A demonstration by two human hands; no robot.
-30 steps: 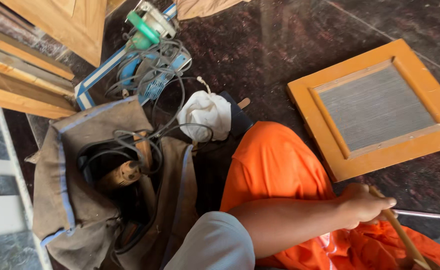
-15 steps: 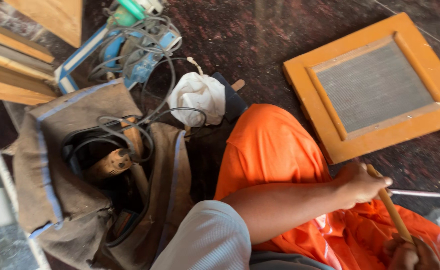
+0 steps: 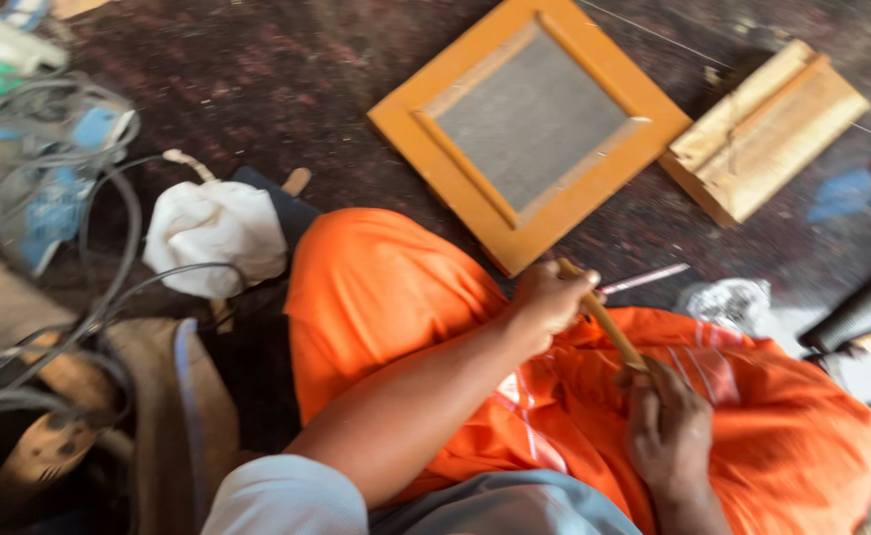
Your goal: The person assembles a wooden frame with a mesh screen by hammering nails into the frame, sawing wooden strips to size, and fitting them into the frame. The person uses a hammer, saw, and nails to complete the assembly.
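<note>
- L hand [image 3: 551, 297] closed round upper end of thin wooden stick [image 3: 609, 325]; R hand [image 3: 668, 431] curled on its lower end, grip partly hidden
- Stick slants across lap, over orange cloth [image 3: 406, 297], above floor [image 3: 257, 79]
- Judged: light, stiff, dry wood, could snap if levered; best held near both ends, as here
- Nearby: orange wooden frame [image 3: 527, 129] just beyond L hand; wood blocks [image 3: 764, 129], white cloth bundle [image 3: 215, 233], cables [image 3: 89, 287] apart
</note>
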